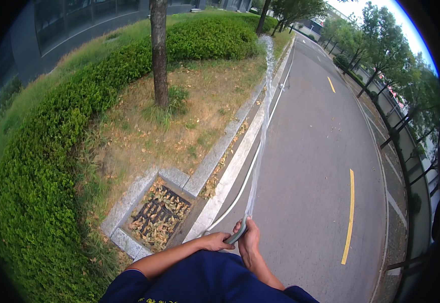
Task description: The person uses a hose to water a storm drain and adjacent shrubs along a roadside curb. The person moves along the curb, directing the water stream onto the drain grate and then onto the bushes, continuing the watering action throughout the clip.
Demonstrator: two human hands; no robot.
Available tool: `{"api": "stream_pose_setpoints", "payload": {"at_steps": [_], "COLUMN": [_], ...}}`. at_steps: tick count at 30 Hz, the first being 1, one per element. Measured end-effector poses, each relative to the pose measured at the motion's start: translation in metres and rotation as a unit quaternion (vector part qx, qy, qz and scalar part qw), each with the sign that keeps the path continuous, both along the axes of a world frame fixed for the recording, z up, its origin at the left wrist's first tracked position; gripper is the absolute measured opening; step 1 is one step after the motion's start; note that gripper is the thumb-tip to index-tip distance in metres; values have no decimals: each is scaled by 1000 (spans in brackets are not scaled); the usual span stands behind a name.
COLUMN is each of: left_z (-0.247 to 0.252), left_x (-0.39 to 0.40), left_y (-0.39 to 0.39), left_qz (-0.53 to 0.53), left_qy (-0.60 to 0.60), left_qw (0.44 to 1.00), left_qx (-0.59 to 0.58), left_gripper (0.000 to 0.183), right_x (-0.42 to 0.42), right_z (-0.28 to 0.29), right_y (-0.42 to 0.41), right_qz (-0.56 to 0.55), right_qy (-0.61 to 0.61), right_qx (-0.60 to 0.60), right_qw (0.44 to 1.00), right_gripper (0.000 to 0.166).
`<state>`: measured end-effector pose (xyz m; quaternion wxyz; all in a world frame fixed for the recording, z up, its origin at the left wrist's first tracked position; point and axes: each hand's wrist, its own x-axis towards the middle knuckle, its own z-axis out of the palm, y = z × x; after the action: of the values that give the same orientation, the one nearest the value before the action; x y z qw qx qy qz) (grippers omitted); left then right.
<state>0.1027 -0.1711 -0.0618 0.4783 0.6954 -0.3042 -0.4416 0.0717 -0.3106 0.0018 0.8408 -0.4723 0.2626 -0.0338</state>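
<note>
Both my hands grip a grey-green garden hose (236,237) in front of my body. My right hand (248,235) is closed around it near its outlet end, and my left hand (217,241) holds it a little further back. From the outlet a stream of water (267,87) arcs forward along the road's edge and breaks into drops near the far end of the hedge (212,39). A pale length of hose (239,195) runs beside my left hand and away along the asphalt, partly behind the stream.
A granite kerb (225,142) borders a dry grass strip with a tree trunk (159,53). At its near corner lies a leaf-covered drain grate (161,214) in a stone frame. On the right the asphalt road (303,170) carries yellow dashes (348,216).
</note>
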Motion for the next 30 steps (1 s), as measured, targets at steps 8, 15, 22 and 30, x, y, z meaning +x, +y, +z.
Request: {"api": "stream_pose_setpoints", "payload": {"at_steps": [8,15,22,30], "left_z": [-25,-38,-24,-30], "left_x": [-2,-5,-4,-5], "left_y": [4,14,22,20], "left_qz": [17,48,60,53], "left_qy": [1,-7,-20,-6], "left_qw": [999,998,998,998], "left_qx": [-29,-27,-20,-12], "left_gripper": [42,47,49,50], "right_x": [8,14,18,16], "right_z": [-2,-15,-24,-29], "right_y": [7,14,16,13], "right_qz": [27,56,63,58], "right_qy": [40,44,59,60], "right_qx": [-2,10,26,35], "right_qw": [999,997,996,996], "right_gripper": [26,26,26,28]}}
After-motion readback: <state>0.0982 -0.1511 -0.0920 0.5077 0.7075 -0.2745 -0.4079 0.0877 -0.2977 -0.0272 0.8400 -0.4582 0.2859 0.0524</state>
